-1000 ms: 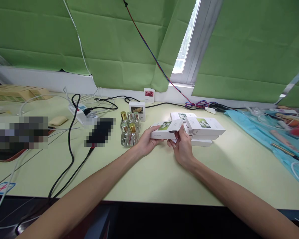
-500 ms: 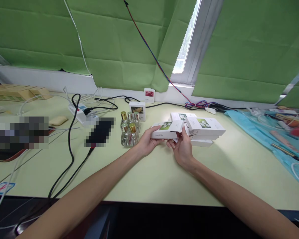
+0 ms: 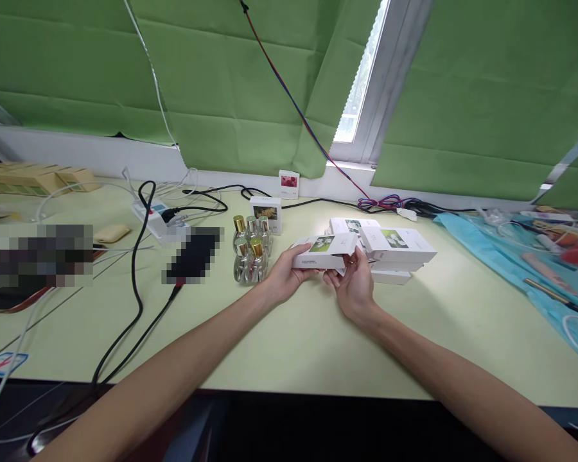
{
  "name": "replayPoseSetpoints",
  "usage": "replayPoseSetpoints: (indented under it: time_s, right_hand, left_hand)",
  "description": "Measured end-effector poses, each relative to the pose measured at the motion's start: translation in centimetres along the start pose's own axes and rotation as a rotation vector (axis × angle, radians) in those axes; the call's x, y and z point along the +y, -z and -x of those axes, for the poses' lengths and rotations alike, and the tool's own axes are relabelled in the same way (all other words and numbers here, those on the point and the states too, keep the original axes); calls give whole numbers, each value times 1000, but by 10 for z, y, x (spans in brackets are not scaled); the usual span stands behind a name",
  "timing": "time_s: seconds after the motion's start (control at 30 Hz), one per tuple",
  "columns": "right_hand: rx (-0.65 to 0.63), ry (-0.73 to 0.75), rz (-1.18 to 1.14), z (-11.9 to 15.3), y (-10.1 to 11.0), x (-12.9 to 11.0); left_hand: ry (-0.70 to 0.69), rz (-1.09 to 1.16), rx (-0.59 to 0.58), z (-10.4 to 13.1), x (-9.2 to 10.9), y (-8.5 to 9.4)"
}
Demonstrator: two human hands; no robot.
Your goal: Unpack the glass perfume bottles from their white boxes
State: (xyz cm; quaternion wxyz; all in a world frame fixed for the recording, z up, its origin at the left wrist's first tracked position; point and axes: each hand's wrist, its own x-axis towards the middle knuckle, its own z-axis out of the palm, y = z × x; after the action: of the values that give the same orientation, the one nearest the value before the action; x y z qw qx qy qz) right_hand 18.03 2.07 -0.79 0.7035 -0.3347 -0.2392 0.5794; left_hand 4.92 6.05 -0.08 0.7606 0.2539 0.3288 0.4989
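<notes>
Left hand (image 3: 285, 274) grips white box (image 3: 318, 260); right hand (image 3: 354, 289) has shifted slightly outward at its end, fingers bunched, hold unclear, near stacked boxes (image 3: 404, 247).

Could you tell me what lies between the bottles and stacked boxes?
The head view shows the left hand, a held white box and part of the right hand.

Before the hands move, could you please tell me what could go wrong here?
The left hand holds the white box close to the clear bottles; a leftward swing might knock some over.

The right hand, at the box's other end, is beside the unevenly stacked boxes; a bump could perhaps slide the top one off.
</notes>
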Motion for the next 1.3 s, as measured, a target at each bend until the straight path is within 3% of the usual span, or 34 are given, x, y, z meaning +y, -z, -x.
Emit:
replayPoseSetpoints:
  time_s: [0.9, 1.3]
  right_hand:
    - [-135, 74, 92, 1, 3, 0]
    - [-70, 50, 127, -2, 4, 1]
  left_hand:
    - [8, 23, -18, -2, 0, 2]
    - [-12, -24, -17, -2, 0, 3]
